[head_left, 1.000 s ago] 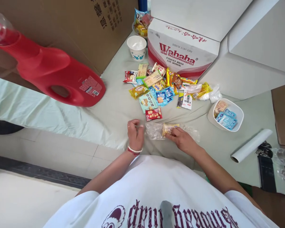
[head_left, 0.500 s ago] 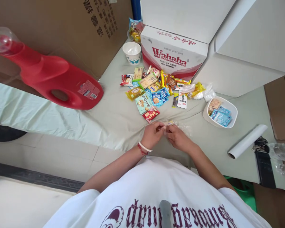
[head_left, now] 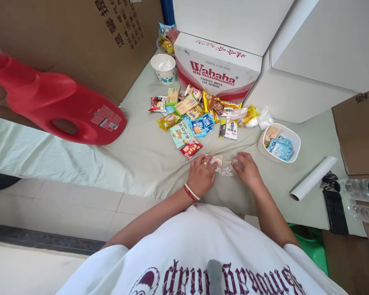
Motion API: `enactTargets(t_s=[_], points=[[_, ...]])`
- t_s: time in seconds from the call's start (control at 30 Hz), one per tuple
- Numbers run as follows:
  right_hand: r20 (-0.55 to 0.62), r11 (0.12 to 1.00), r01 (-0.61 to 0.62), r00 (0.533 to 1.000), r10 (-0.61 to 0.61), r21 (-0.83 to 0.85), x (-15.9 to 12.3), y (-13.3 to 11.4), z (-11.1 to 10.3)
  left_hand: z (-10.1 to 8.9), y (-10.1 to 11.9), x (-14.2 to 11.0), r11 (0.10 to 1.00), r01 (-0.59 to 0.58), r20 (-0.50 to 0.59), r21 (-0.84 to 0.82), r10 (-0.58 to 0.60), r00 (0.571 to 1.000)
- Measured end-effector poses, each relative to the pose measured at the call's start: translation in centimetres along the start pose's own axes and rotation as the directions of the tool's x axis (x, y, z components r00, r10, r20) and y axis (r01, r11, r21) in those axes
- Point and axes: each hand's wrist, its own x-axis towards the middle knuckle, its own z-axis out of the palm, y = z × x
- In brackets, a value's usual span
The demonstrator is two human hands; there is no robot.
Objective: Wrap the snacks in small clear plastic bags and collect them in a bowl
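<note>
Our left hand [head_left: 201, 176] and right hand [head_left: 247, 169] have drawn apart: the left, loosely bent, rests over the snack [head_left: 218, 161] on the cloth [head_left: 147, 159]; the right, half-curled, touches clear plastic [head_left: 228, 167]; both grips unclear.

Yellowish packet [head_left: 218, 162], red bottle [head_left: 46, 96], white cup [head_left: 160, 75] — teal pattern [head_left: 168, 80]

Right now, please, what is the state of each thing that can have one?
Left hand, touching the small packet.
Right hand, at the clear wrapper's right end.
Clear wrapper, crumpled.
White tub, open, holding packets.
Paper cup, upright, open.
White roll, lying down.
Red bottle, cap state unclear.
</note>
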Motion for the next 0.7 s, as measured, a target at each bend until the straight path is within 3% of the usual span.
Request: enactTargets(t_s=[0.13, 0.27, 0.37, 0.43, 0.47, 0.57, 0.63, 0.7], points=[[0.028, 0.995, 0.040, 0.999, -0.042, 0.088, 1.1, -3.9, -1.2, 0.6, 0.0, 0.3, 1.000, -0.008, -0.020, -0.025, 0.008, 1.000], [0.056, 0.988, 0.152, 0.987, -0.151, -0.012, 2.2, -7.8, 1.4, 1.7, -0.9, 0.4, 0.977, -0.059, -0.056, -0.205, 0.049, 0.997], [0.087, 0.982, 0.189, 0.978, -0.188, -0.008, 2.1, -9.0, 3.4, 2.5, -2.5, -0.2, 0.873, -0.090, -0.125, -0.479, 0.034, 0.992], [0.098, 0.962, 0.273, 0.957, -0.274, 0.024, 1.5, -9.3, 4.0, 2.8, -3.6, -0.8, 0.727, 0.004, -0.149, -0.686, -0.146, 0.978], [0.110, 0.951, 0.309, 0.945, -0.309, 0.010, 1.0, -9.4, 4.0, 2.8, -4.0, -1.0, 0.609, 0.063, -0.136, -0.790, -0.275, 0.952], [0.178, 0.924, 0.352, 0.929, -0.325, -0.151, -0.2, -9.7, 3.9, 2.4, -4.6, -1.0, 0.108, 0.121, 0.037, -0.987, -0.577, 0.816], [0.220, 0.898, 0.361, 0.925, -0.310, -0.252, -0.7, -9.9, 4.0, 1.7, -4.3, -0.6, -0.140, 0.098, 0.164, -0.985, -0.613, 0.773], [0.226, 0.882, 0.355, 0.929, -0.294, -0.310, -0.8, -9.8, 4.3, 0.8, -3.5, -0.2, -0.224, 0.108, 0.221, -0.969, -0.575, 0.788]])
